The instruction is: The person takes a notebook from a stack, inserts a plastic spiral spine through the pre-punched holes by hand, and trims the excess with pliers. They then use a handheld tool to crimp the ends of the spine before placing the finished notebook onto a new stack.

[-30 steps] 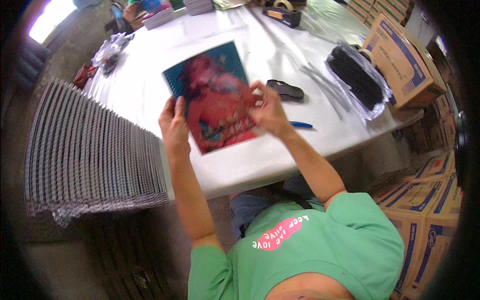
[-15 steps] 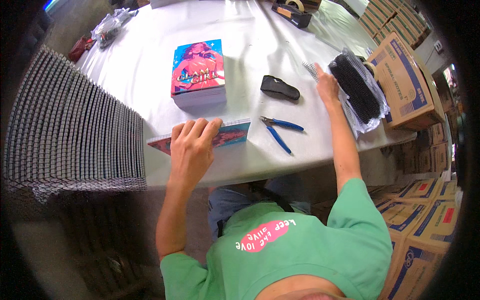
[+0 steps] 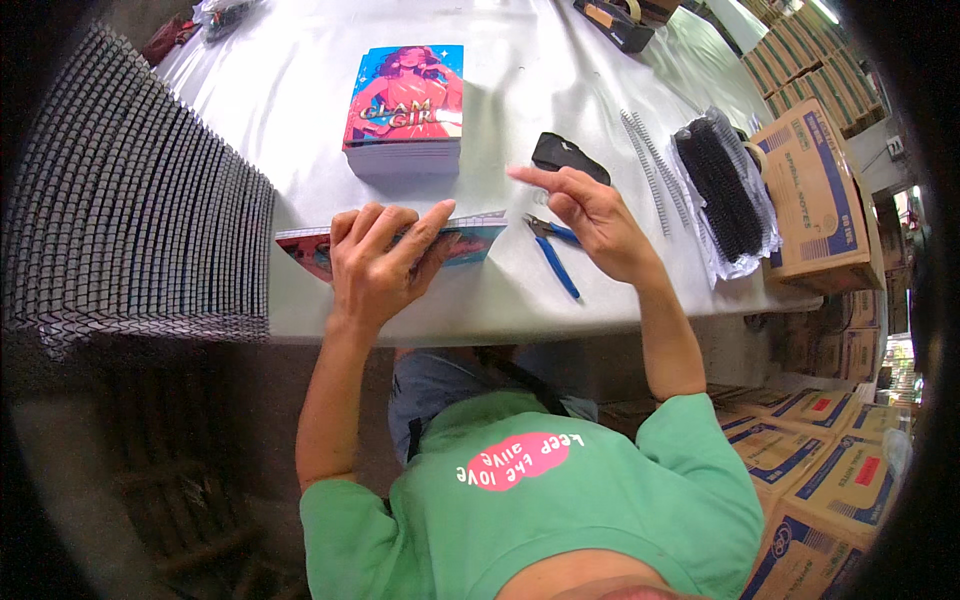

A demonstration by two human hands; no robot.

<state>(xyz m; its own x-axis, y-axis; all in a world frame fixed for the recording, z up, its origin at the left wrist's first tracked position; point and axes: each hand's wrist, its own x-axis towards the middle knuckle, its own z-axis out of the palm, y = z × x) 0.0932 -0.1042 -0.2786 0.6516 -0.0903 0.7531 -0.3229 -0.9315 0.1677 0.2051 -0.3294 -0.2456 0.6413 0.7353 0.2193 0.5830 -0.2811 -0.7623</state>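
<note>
My left hand (image 3: 375,262) is closed over the top edge of a colourful notebook (image 3: 468,246) that stands on its long side near the front of the table. A row of punched holes runs along its upper edge. My right hand (image 3: 595,222) hovers over the blue-handled cutting pliers (image 3: 554,262), its index finger stretched out to the left and the other fingers curled; nothing shows in it. Just behind it lies a black pouch (image 3: 571,155). Beyond the held notebook is a stack of notebooks (image 3: 405,105) with an illustrated pink and blue cover.
Loose spiral coils (image 3: 652,168) lie right of the pouch, beside a bundle of black coils (image 3: 714,185) in plastic. A cardboard box (image 3: 812,195) stands at the right edge. Rows of wire-bound books (image 3: 140,215) fill the left side. A tape dispenser (image 3: 618,25) sits far back.
My right hand has moved left and nearer, away from the loose coils to above the pliers. My left hand still holds the notebook upright. The whole view has shifted slightly.
</note>
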